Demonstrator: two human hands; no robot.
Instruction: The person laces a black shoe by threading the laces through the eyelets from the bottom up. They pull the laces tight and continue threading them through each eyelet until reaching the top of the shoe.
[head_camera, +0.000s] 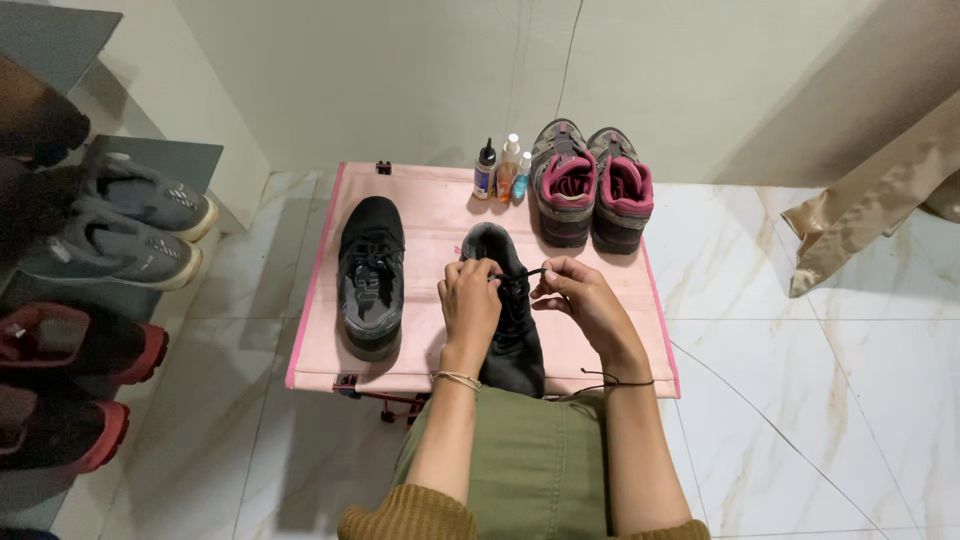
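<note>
Two hands work over one black shoe (508, 310) lying toe-away on the pink counter (430, 205), its heel hanging off the near edge above the person's lap. The left hand (468, 305) has its grip closed on the lace (520, 273) at the upper eyelets, fingers curled tight; the right hand (585, 300) pinches the same lace just beside it, thumb and forefinger shut on the strand, which runs taut between the two grips. What could go wrong, to my eye: the pull is sideways and the shoe rests only partly on the counter, so a hard tug could drag it off the edge, or the thin lace could slip out of one pinch and go slack. Left of the left grip, near but apart, lies the matching black shoe (371, 275). Beyond both grips, at the far edge, stand three small bottles (503, 170) and, just right of them, a pair of grey-and-pink hiking shoes (592, 185). Well off to the left, a shelf (170, 155) holds grey trainers (120, 225) and red-soled shoes (80, 350).
</note>
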